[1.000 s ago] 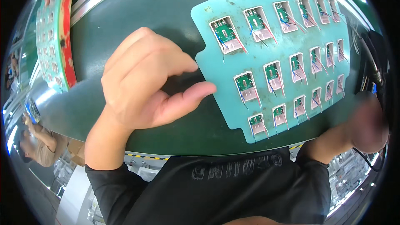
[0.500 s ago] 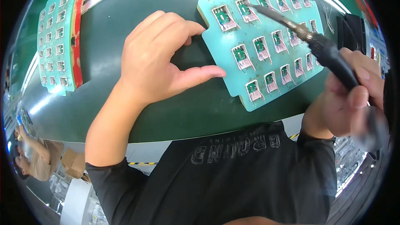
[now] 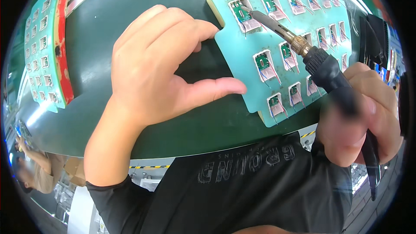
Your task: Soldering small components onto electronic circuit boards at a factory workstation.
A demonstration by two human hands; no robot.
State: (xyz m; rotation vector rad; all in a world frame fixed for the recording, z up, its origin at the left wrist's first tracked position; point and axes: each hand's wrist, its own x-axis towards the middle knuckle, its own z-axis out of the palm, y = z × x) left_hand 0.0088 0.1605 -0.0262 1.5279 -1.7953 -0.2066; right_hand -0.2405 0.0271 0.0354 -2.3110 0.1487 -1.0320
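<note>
My right hand [image 3: 364, 117] is closed round the black handle of a soldering iron [image 3: 318, 60], partly blurred. The iron's tip is over the small green circuit board [image 3: 241, 14] in the top left slot of a turquoise tray [image 3: 236, 45]; contact with the board cannot be made out. Each visible slot carries a green circuit board in a white housing, with thin red and blue wires. My left hand [image 3: 151, 60] rests against the tray's left edge, thumb and curled forefinger touching it wide apart. Its other fingers are bent, with nothing visible in them.
A second turquoise tray [image 3: 43, 52] with a red side stands at the left of the dark green table [image 3: 182, 136]. Black equipment [image 3: 373, 39] and loose thin wires are at the right. A co-worker [image 3: 41, 171] and cardboard box [image 3: 74, 171] appear lower left.
The iron's tip has moved left from the second top-row slot to the first. My right hand has shifted left and down with it. My left hand keeps touching the tray's edge.
</note>
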